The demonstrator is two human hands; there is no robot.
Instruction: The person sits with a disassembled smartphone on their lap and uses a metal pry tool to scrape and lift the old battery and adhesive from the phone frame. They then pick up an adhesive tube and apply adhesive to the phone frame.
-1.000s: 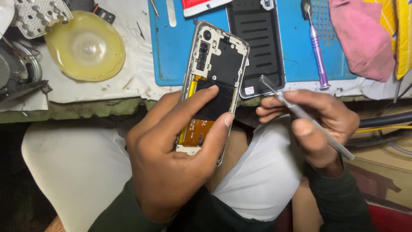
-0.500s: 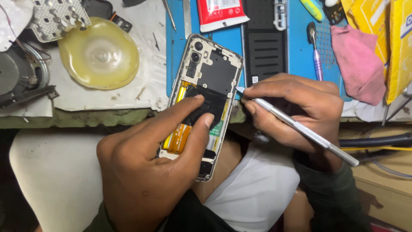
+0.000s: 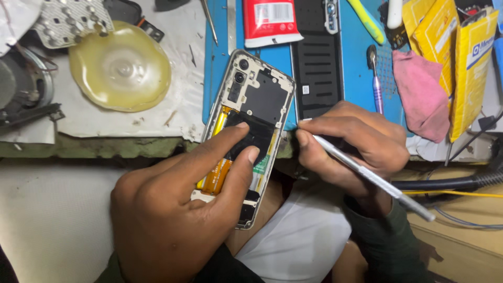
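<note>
An opened smartphone (image 3: 257,94) with its back cover off shows a black battery, an orange flex cable and camera modules. My left hand (image 3: 178,209) grips its lower half, with thumb and forefinger pressed on the black battery. My right hand (image 3: 356,144) holds silver metal tweezers (image 3: 372,178) like a pen. Their tip sits at the phone's right edge, hidden behind my fingers.
The phone rests over the edge of a blue work mat (image 3: 356,63). On the mat lie a black phone back panel (image 3: 317,68), a red packet (image 3: 270,21), a purple-handled tool (image 3: 376,78) and a pink cloth (image 3: 422,94). A yellowish round dish (image 3: 120,65) and yellow packets (image 3: 461,57) flank the mat.
The view has shifted, so the phone and both hands sit further left. My right hand has brought the tweezers' tip in to the phone's right edge. My left hand keeps its grip.
</note>
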